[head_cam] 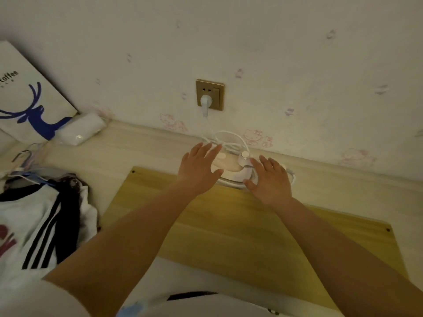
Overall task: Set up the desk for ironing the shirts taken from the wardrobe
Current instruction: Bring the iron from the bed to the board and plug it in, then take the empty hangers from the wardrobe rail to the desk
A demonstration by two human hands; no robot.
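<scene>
Both hands spread, holding nothing: left hand (198, 169) and right hand (270, 180) flank the iron (231, 167) at the board's (229, 225) far edge. Cord (229, 138) plugged in; best lift by the handle, keeping cord slack off the board.

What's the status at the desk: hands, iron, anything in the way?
Both hands open, left hand and right hand flanking the iron, not gripping. Iron on board, plug in. Cord coiled behind it; shirts off left.

The two hands hide the sides of the small iron (233, 167). At 9 o'clock the edge cuts off the striped shirts (34, 225) and the deer bag (29, 97). The hangers (25, 165) look blurry. At 6 o'clock, both arms run out of view.
</scene>
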